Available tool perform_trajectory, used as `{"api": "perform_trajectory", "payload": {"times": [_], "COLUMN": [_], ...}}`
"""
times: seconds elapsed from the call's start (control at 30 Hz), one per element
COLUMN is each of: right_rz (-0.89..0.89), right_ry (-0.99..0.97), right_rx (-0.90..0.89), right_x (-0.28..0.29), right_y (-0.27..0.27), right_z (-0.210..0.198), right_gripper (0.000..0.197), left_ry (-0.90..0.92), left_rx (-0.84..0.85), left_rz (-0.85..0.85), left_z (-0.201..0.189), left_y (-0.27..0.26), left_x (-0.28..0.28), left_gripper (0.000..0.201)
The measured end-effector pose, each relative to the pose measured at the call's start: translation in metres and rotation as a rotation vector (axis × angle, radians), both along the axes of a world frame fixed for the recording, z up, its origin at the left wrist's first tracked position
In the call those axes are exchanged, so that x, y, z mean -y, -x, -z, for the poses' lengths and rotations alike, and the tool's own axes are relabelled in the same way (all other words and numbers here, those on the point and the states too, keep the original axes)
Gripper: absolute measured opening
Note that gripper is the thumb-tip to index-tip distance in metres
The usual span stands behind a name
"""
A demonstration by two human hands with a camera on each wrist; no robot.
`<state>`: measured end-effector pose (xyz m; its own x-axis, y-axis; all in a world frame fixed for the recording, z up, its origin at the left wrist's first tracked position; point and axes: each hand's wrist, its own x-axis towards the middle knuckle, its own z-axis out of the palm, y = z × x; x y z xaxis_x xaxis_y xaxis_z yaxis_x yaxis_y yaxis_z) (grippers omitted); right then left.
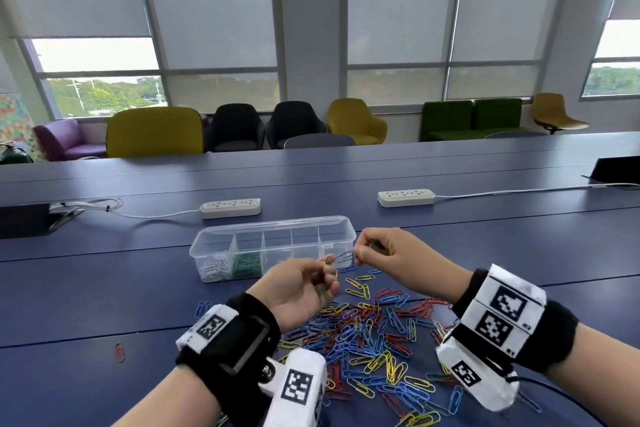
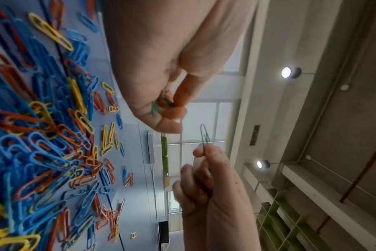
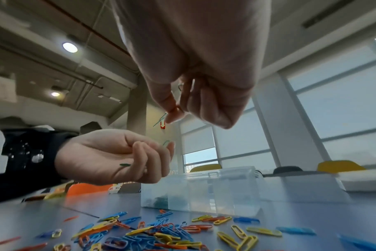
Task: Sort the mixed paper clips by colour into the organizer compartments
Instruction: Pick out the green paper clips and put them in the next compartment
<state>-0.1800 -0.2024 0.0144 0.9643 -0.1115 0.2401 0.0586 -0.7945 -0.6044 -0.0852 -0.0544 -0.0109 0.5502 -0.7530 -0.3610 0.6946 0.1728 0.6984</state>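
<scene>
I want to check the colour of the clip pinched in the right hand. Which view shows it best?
The left wrist view: the paper clip stands out against the window, dark green, above the right hand. The head view shows a thin dark loop; the right wrist view only a sliver.

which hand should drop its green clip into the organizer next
Probably the right hand: it pinches a green clip beside the organizer, though over the far end from the green compartment. The left hand sits lower, nearer the pile.
</scene>
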Motion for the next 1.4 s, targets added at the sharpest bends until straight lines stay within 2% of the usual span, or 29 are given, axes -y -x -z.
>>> {"api": "perform_trajectory", "payload": {"times": [0.07, 0.2, 0.33, 0.5, 0.63, 0.7, 0.73, 0.83, 0.87, 0.93, 1.03, 1.1, 1.23, 1.33, 1.4], "right_rz": [-0.042, -0.099, -0.114, -0.154, -0.107, -0.037, 0.001, 0.114, 0.147, 0.187, 0.207, 0.218, 0.231, 0.233, 0.222], "right_ry": [0.092, 0.324, 0.462, 0.386, 0.172, 0.123, 0.156, 0.386, 0.446, 0.471, 0.441, 0.43, 0.36, 0.351, 0.345], "right_rx": [-0.031, -0.132, -0.254, -0.239, -0.059, -0.042, -0.107, -0.404, -0.459, -0.512, -0.519, -0.492, -0.469, -0.475, -0.522], "right_x": [-0.012, -0.038, -0.054, -0.066, -0.054, -0.032, -0.018, 0.014, 0.019, 0.021, 0.015, 0.014, 0.018, 0.017, 0.018], "right_y": [-0.006, -0.024, -0.047, -0.069, -0.08, -0.088, -0.094, -0.109, -0.113, -0.119, -0.124, -0.127, -0.13, -0.131, -0.131], "right_z": [-0.001, -0.006, -0.014, -0.025, -0.034, -0.035, -0.032, -0.009, 0.0, 0.017, 0.028, 0.031, 0.035, 0.035, 0.032], "right_gripper": [0.021, 0.017, 0.026, 0.029, 0.028, 0.031, 0.041, 0.093, 0.105, 0.115, 0.114, 0.108, 0.102, 0.1, 0.1], "left_ry": [0.049, 0.21, 0.321, 0.354, 0.335, 0.264, 0.223, 0.103, 0.056, -0.026, -0.202, -0.383, -0.878, -1.028, -1.06], "left_rx": [-0.125, -0.306, -0.424, -0.393, -0.428, -0.394, -0.355, -0.133, -0.033, 0.165, 0.46, 0.647, 0.983, 1.159, 1.237], "left_rz": [-0.006, -0.02, -0.117, -0.122, -0.151, -0.179, -0.182, -0.165, -0.181, -0.249, -0.378, -0.398, -0.136, -0.04, 0.022], "left_z": [0.001, 0.009, 0.016, 0.023, 0.024, 0.023, 0.022, 0.011, 0.006, -0.005, -0.018, -0.016, 0.005, 0.013, 0.014], "left_y": [0.0, 0.001, -0.007, -0.022, -0.034, -0.042, -0.049, -0.073, -0.084, -0.104, -0.13, -0.146, -0.174, -0.179, -0.176], "left_x": [-0.005, -0.011, -0.018, -0.022, -0.024, -0.029, -0.031, -0.031, -0.029, -0.023, -0.007, -0.002, -0.004, -0.001, 0.002], "left_gripper": [0.028, 0.054, 0.046, 0.057, 0.048, 0.042, 0.04, 0.034, 0.032, 0.028, 0.029, 0.032, 0.033, 0.032, 0.029]}}
